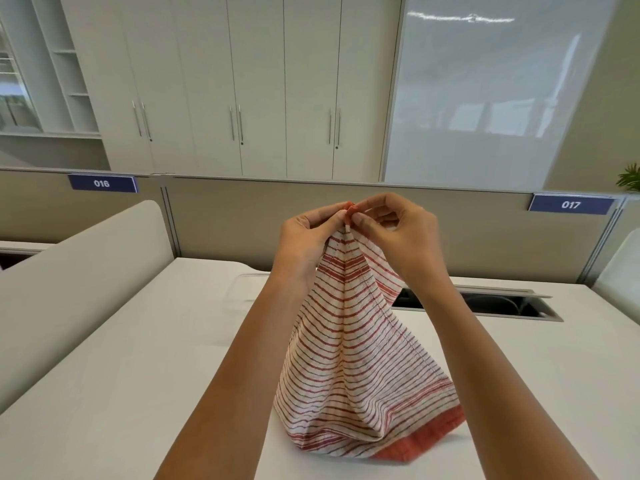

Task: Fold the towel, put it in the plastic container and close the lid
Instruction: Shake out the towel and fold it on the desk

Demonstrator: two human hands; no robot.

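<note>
A red-and-white striped towel (360, 344) with a solid red border hangs in front of me, its lower edge bunched on the white desk (138, 358). My left hand (311, 233) and my right hand (398, 230) meet above the desk, each pinching the towel's top corners together at one point. A clear plastic container (247, 289) stands behind my left forearm, mostly hidden; only its pale rim and left side show. I cannot tell where its lid is.
A recessed cable slot (491, 303) runs along the desk's back right. Beige partition panels with labels 016 (102, 183) and 017 (570, 204) close off the back, and a curved divider (79, 271) stands on the left. Cabinets lie beyond.
</note>
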